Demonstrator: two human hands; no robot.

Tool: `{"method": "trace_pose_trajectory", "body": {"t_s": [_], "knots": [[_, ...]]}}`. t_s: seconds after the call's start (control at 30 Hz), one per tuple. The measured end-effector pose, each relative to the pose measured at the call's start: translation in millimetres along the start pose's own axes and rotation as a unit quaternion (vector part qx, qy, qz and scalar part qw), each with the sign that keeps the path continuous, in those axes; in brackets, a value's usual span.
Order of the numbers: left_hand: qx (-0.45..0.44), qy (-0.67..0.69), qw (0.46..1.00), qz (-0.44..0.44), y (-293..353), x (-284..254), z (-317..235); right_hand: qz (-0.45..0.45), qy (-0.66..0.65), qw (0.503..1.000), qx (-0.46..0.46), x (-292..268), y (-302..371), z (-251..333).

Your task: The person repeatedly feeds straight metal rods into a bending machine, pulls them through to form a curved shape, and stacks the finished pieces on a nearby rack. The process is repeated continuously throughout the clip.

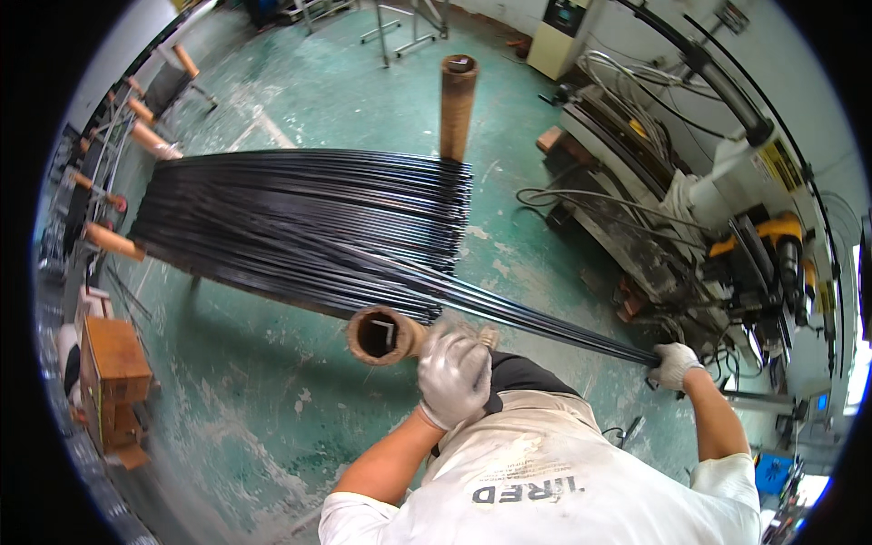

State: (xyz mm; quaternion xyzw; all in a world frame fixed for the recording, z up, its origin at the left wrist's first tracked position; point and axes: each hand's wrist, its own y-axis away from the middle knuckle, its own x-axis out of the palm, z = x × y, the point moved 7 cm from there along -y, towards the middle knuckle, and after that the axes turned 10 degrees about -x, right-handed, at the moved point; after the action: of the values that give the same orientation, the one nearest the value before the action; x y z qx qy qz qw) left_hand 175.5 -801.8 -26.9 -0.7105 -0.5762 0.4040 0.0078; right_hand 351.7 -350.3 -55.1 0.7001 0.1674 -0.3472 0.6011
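Note:
A wide layer of long, thin black rods [300, 213] lies on a rack between upright posts wrapped in brown tubing. Several rods from it are drawn out to the right as a bundle [545, 320]. My right hand [677, 366], in a pale work glove, is closed round the end of that bundle. Beside the near brown tube post [379, 336] and close to the rod ends is my gloved left hand [454, 377]. Motion smears its fingers, so whether they are bent round anything cannot be made out.
Another brown tube post [457, 104] rises at the rack's far right corner. A machine with dark beams and loose cables [627, 209] stands on the right, near a yellow-and-black tool [772, 250]. An orange-brown wooden box [116, 363] sits at left on the green floor [227, 372].

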Motion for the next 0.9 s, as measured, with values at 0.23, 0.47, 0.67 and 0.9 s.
{"method": "trace_pose_trajectory", "body": {"t_s": [0.23, 0.47, 0.67, 0.9], "knots": [[-0.617, 0.549, 0.558, 0.074, 134.5, 158.2, 160.8, -0.127, -0.07, 0.988, -0.043, 33.9, -3.2, 61.5], [-0.61, 0.663, 0.424, -0.091, 3.3, 188.7, 124.6, -0.26, -0.022, 0.963, -0.068, 46.3, 45.4, -81.8], [-0.596, 0.675, 0.434, -0.03, -27.2, 308.9, -11.1, -0.286, -0.069, 0.955, 0.025, 113.8, 40.6, -284.4], [-0.366, 0.741, 0.553, 0.101, -232.4, 290.6, -133.9, -0.58, -0.148, 0.701, 0.388, 182.4, 128.0, -456.6]]}}
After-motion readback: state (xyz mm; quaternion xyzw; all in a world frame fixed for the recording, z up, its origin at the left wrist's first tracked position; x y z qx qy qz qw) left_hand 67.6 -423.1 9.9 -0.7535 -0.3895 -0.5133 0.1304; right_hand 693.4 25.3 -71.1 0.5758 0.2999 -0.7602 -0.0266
